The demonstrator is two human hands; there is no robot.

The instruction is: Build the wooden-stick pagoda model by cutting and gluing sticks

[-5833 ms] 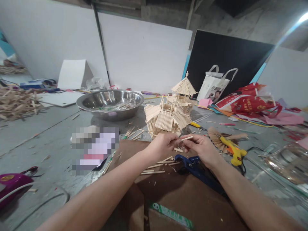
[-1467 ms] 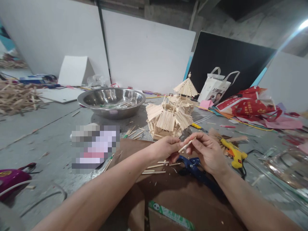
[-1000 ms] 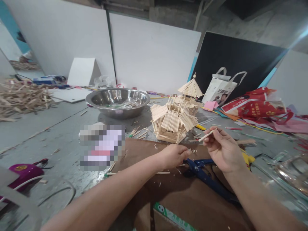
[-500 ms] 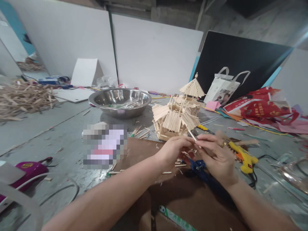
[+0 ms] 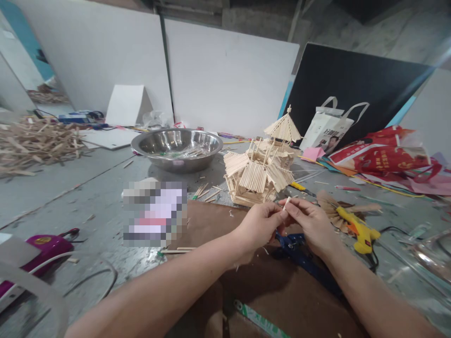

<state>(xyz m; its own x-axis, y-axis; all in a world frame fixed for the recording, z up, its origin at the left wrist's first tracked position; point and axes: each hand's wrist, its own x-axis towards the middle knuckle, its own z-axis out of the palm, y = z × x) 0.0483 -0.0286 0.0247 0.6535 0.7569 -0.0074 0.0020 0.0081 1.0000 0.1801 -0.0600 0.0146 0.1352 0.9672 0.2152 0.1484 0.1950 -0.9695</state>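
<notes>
Both hands meet in front of the stick model, fingertips pinched together. A short pale wooden stick (image 5: 287, 203) pokes up between them. My left hand (image 5: 262, 223) is closed on its lower part, and my right hand (image 5: 306, 218) is closed around it from the other side. Just behind them stands a small pavilion of wooden sticks (image 5: 253, 176) with slatted roof panels. A second stick structure with a pointed roof (image 5: 283, 127) rises behind it. Blue-handled pliers (image 5: 299, 253) lie below my hands on the brown sheet (image 5: 211, 218).
A steel basin (image 5: 176, 162) is behind on the left, near a blurred-out phone-like object (image 5: 155, 216). A yellow glue gun (image 5: 359, 230) lies to the right. Purple device (image 5: 45, 249) and cable at left; wood pile (image 5: 38, 143) farther back; green-white wrapper (image 5: 259, 320) in front.
The stick between my hands has swung from slanting toward the roof to pointing upward, and less of it shows. My hands have drawn closer together.
</notes>
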